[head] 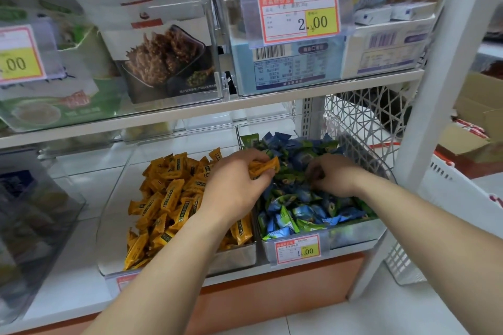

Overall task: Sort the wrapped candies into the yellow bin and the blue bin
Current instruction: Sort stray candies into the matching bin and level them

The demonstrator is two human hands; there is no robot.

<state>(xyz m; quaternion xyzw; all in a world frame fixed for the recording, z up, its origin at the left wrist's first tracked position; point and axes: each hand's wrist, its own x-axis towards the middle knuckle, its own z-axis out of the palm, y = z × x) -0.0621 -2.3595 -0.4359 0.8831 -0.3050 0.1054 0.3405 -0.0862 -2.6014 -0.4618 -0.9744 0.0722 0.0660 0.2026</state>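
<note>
**Step in hand (our judgement):** lifting stray yellow candies out of the blue bin and moving them left into the yellow bin.

**Hands**
- Left hand (239, 182) has its fingers curled round a small bunch of yellow candies (264, 168). It holds them above the left edge of the blue bin (353, 236).
- Right hand (334, 176) is down in the far middle of that bin, fingers curled into the pile. We cannot tell whether it holds anything.

**Doing it well**
- We would keep the bunch tight, since the wrappers look slick and a loose piece would drop back among the blue.
- Carry it left over the wall the 2 bins share, and let go low over the yellow pile (168, 198).
- The right hand should spread the pile rather than scoop, so yellow pieces buried underneath show up.

**Containers**
- There are 2 clear bins side by side on the lower shelf.
- The yellow bin (236, 255) is on the left. Its candies are heaped toward its right and near sides, and the left part of its floor is bare.
- The blue bin is on the right, with blue and green candies (304, 209) filling it wall to wall. We see no loose yellow piece on top.
- A price tag (298, 249) hangs on its near wall.
- The upper shelf has clear bins of boxed goods.
</note>
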